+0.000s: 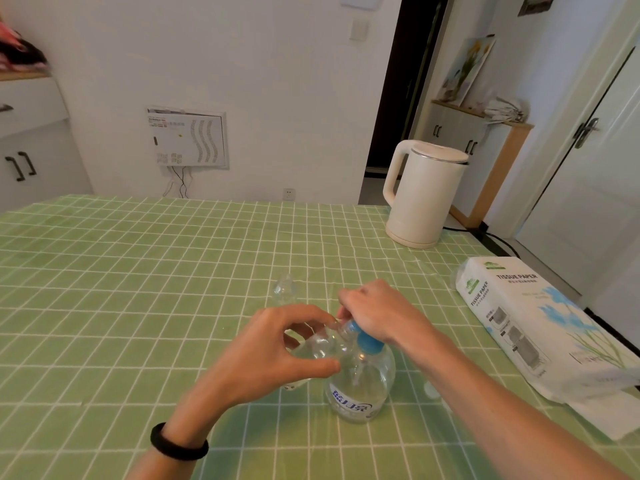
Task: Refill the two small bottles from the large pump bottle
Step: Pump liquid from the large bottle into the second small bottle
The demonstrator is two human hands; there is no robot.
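On the green checked tablecloth [138,271] the large pump bottle [360,386] stands upright, the right hand [377,310] curled over its blue pump head [369,341], the left hand [277,344] at its 10 o'clock gripping a small clear bottle [325,344] tilted, mouth toward 2 o'clock, the second small bottle [284,289] upright at 11 o'clock.

- A large pump bottle [360,386] is stood upright on the green checked tablecloth [138,271], and its blue pump head [369,342] is covered by the curled fingers of the right hand [377,310]
- A small clear bottle [323,346] is gripped by the left hand [273,351] and held tilted, mouth towards the pump's nozzle
- A second small bottle [284,289] is stood just behind the hands, untouched
- A cream kettle [424,195] and a tissue paper pack [526,317] are set along the table's right side
- A black band [178,441] is worn on the left wrist
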